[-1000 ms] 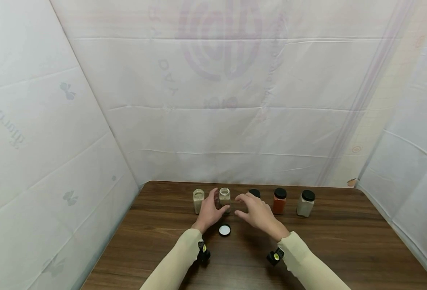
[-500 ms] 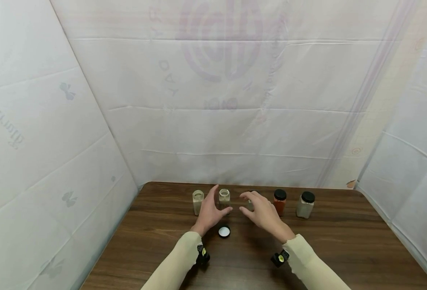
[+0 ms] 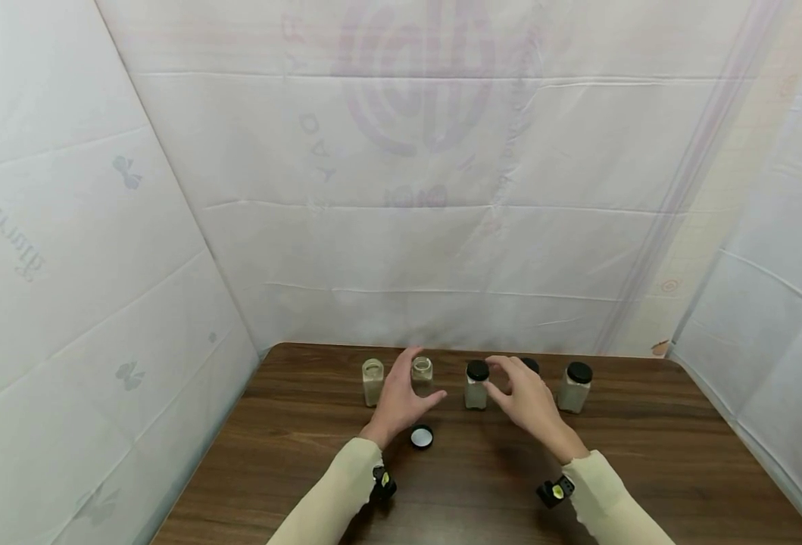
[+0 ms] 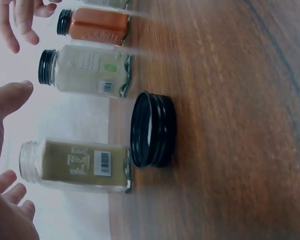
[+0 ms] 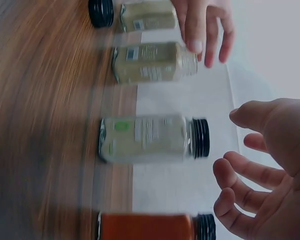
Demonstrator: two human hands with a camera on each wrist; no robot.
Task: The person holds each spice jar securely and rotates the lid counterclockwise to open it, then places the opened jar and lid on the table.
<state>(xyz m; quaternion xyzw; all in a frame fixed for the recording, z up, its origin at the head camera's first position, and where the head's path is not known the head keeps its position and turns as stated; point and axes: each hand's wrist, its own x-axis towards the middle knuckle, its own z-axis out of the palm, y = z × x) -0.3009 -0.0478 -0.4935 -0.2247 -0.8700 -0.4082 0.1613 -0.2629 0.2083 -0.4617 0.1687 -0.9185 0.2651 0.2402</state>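
Note:
My left hand (image 3: 398,397) is spread behind and left of an open-topped glass spice jar (image 3: 422,372) of pale greenish powder. In the left wrist view, a gap separates its fingers from the jar's threaded neck (image 4: 30,162). A black screw lid (image 3: 422,437) lies on the table before that jar, its white inside upward. My right hand (image 3: 526,401), fingers loosely bent and holding nothing, hovers beside a black-capped jar (image 3: 475,390) of pale powder. In the right wrist view, its fingertips are apart from the black cap (image 5: 200,138).
Another lidless jar (image 3: 372,384) stands at the left end of the row. Behind my right hand is an orange-red jar (image 5: 147,227), mostly hidden in the head view. A capped pale jar (image 3: 575,390) ends the row on the right. White sheeting (image 3: 401,250) hangs beyond the wooden table (image 3: 482,484).
My right hand has moved right, uncovering the capped pale jar and covering the orange-red one. My left hand has shifted slightly right. The jars and the loose lid have stayed put.

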